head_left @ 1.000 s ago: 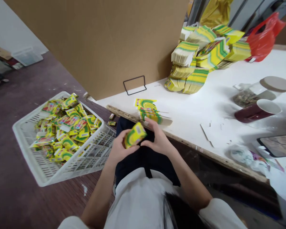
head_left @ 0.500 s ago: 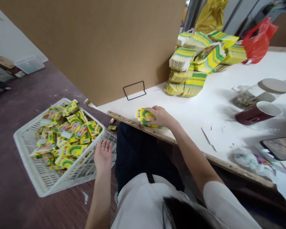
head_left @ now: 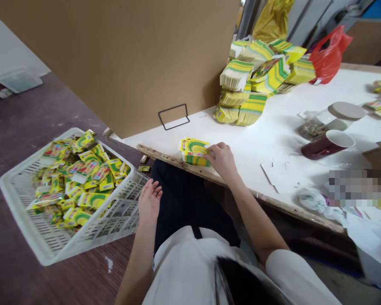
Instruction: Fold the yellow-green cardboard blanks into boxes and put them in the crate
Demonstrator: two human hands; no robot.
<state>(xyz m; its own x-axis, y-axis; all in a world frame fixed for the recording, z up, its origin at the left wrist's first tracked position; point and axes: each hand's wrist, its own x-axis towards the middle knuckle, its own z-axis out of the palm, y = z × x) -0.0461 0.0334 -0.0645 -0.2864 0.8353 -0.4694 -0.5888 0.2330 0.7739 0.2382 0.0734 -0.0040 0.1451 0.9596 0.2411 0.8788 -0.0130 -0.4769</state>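
Observation:
My right hand (head_left: 221, 162) is over the white table, its thumb and fingers pinched on the right edge of a yellow-and-green printed card (head_left: 194, 147). This card lies on top of a small stack of like cards (head_left: 195, 160) by the table's front edge. Palm up and fingers loosely apart, my left hand (head_left: 150, 199) holds nothing. It hovers beside the right side of a white plastic basket (head_left: 44, 254), above my lap. Inside the basket are many small yellow-and-green packets (head_left: 92, 169), lying in a jumbled heap.
A big brown board (head_left: 130, 63) stands behind, with a black wire stand (head_left: 174, 117) before it. Piled bundles of printed cards (head_left: 252, 106) stand beside it. Rightward are a lidded jar (head_left: 333, 118), a maroon mug (head_left: 324, 146) and a red bag (head_left: 328, 57). Two little boxes (head_left: 144, 168) lie below the table edge.
My right hand has drawn back from over the stack to its right edge, uncovering the top card. My left hand has moved right and slightly up, away from the basket.

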